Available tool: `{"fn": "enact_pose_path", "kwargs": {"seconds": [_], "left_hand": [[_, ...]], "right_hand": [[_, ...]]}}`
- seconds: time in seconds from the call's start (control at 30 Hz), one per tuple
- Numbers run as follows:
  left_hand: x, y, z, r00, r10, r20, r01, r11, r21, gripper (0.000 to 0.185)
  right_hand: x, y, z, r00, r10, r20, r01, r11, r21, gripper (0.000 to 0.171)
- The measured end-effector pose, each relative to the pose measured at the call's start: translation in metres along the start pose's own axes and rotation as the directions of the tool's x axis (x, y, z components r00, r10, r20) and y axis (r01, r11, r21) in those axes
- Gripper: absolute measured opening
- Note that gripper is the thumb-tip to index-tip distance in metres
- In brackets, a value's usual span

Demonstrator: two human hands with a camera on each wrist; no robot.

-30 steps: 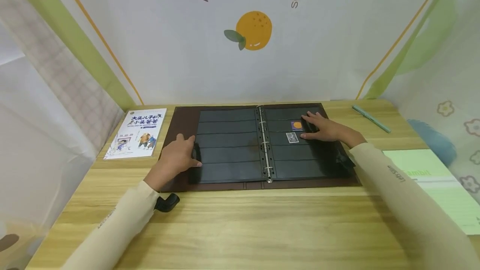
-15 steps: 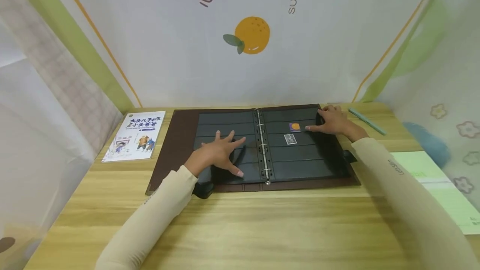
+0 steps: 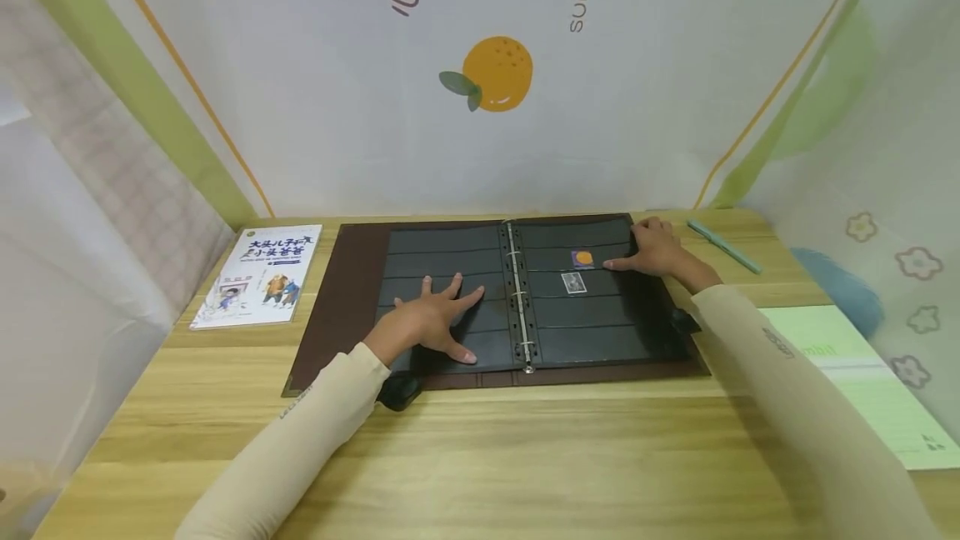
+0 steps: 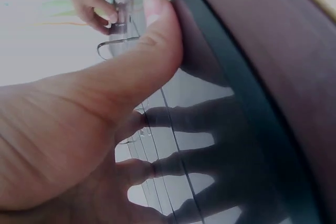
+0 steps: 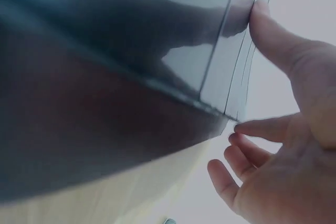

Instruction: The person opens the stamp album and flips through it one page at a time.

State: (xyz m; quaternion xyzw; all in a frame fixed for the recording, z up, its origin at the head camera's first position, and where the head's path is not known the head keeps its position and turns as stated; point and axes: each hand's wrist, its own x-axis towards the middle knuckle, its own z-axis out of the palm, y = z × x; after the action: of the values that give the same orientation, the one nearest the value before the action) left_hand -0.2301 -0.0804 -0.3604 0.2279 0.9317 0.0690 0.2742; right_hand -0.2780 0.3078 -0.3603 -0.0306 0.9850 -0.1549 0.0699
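A ring-bound stamp album [image 3: 517,307] lies open on the table, with black pages of clear strip pockets and a dark brown cover. On its right page sit a purple stamp [image 3: 582,259] with an orange disc and a grey, white-edged stamp [image 3: 573,283]. My left hand [image 3: 423,323] is spread over the left page, thumb pointing toward the rings. At the right page's outer edge is my right hand [image 3: 652,250]. Its thumb [image 5: 273,32] touches the page's face, and the index fingertip meets the page edge, apart from the thumb.
A white picture-covered booklet [image 3: 258,276] lies left of the album. To the right are a green pen [image 3: 723,246] and a pale green notepad [image 3: 847,382]. A printed curtain [image 3: 337,90] hangs right behind the table.
My left hand has gone from the album's left edge rightward onto the left page, fingers spread. My right hand has shifted from beside the stamps to the page's outer edge.
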Motion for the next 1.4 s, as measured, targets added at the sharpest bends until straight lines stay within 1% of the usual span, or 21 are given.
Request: {"fn": "enact_pose_path", "kwargs": {"seconds": [0.1, 0.17, 0.23, 0.33, 0.4, 0.47, 0.57, 0.63, 0.73, 0.87, 0.9, 0.93, 1.07, 1.17, 1.3, 1.4], "left_hand": [[0.001, 0.001, 0.002, 1.000, -0.002, 0.007, 0.002, 1.000, 0.012, 0.109], [0.001, 0.002, 0.002, 1.000, -0.006, 0.011, 0.006, 1.000, 0.021, 0.108], [0.000, 0.003, 0.003, 1.000, -0.016, 0.016, 0.016, 0.999, 0.028, 0.109], [0.000, 0.003, 0.003, 1.000, -0.025, 0.018, 0.024, 0.999, 0.042, 0.109], [0.000, 0.002, 0.002, 0.999, -0.028, 0.020, 0.027, 0.998, 0.050, 0.109], [-0.001, 0.002, 0.002, 0.999, -0.030, 0.022, 0.029, 0.998, 0.060, 0.109], [-0.002, 0.001, 0.001, 0.999, -0.034, 0.027, 0.032, 0.997, 0.067, 0.109], [-0.003, 0.001, 0.000, 0.999, -0.036, 0.028, 0.034, 0.997, 0.071, 0.109], [-0.004, 0.000, 0.000, 0.999, -0.034, 0.030, 0.032, 0.997, 0.072, 0.108], [-0.004, 0.000, -0.002, 0.999, -0.030, 0.027, 0.028, 0.997, 0.078, 0.108], [-0.004, 0.000, -0.002, 0.999, -0.029, 0.026, 0.027, 0.996, 0.080, 0.108], [-0.003, 0.000, -0.002, 0.999, -0.027, 0.025, 0.025, 0.996, 0.080, 0.108], [-0.003, 0.000, -0.003, 0.999, -0.023, 0.025, 0.021, 0.997, 0.076, 0.108], [-0.002, -0.001, -0.003, 0.999, -0.024, 0.024, 0.022, 0.997, 0.074, 0.108], [-0.002, -0.002, -0.002, 1.000, -0.023, 0.018, 0.022, 0.998, 0.061, 0.108], [-0.001, -0.001, -0.001, 1.000, -0.019, 0.013, 0.019, 0.999, 0.047, 0.108]], "right_hand": [[-0.003, -0.002, 0.001, 0.998, -0.030, -0.053, 0.032, 0.999, 0.025, 0.085], [-0.006, -0.002, 0.000, 0.994, -0.071, -0.085, 0.076, 0.996, 0.047, 0.084], [-0.010, -0.001, -0.003, 0.990, -0.110, -0.086, 0.118, 0.989, 0.089, 0.085], [-0.018, 0.001, -0.010, 0.992, -0.127, -0.020, 0.128, 0.972, 0.196, 0.089], [-0.023, 0.004, -0.017, 0.991, -0.121, 0.056, 0.100, 0.951, 0.292, 0.091], [-0.028, 0.007, -0.024, 0.986, -0.112, 0.124, 0.057, 0.924, 0.379, 0.092], [-0.031, 0.012, -0.032, 0.972, -0.140, 0.187, 0.031, 0.872, 0.488, 0.094], [-0.033, 0.013, -0.036, 0.966, -0.156, 0.205, 0.028, 0.855, 0.519, 0.093], [-0.033, 0.012, -0.041, 0.961, -0.165, 0.221, 0.023, 0.847, 0.532, 0.086], [-0.033, 0.004, -0.049, 0.967, -0.146, 0.209, 0.011, 0.842, 0.539, 0.077], [-0.032, 0.001, -0.052, 0.969, -0.141, 0.202, 0.008, 0.837, 0.547, 0.075], [-0.032, -0.003, -0.055, 0.973, -0.133, 0.190, 0.004, 0.830, 0.557, 0.073], [-0.031, -0.020, -0.070, 0.981, -0.129, 0.143, 0.014, 0.789, 0.614, 0.069], [-0.031, -0.036, -0.081, 0.984, -0.143, 0.108, 0.042, 0.771, 0.635, 0.069], [-0.029, -0.059, -0.092, 0.982, -0.176, 0.064, 0.095, 0.763, 0.639, 0.070], [-0.028, -0.072, -0.100, 0.980, -0.199, 0.028, 0.135, 0.757, 0.639, 0.069]]}}
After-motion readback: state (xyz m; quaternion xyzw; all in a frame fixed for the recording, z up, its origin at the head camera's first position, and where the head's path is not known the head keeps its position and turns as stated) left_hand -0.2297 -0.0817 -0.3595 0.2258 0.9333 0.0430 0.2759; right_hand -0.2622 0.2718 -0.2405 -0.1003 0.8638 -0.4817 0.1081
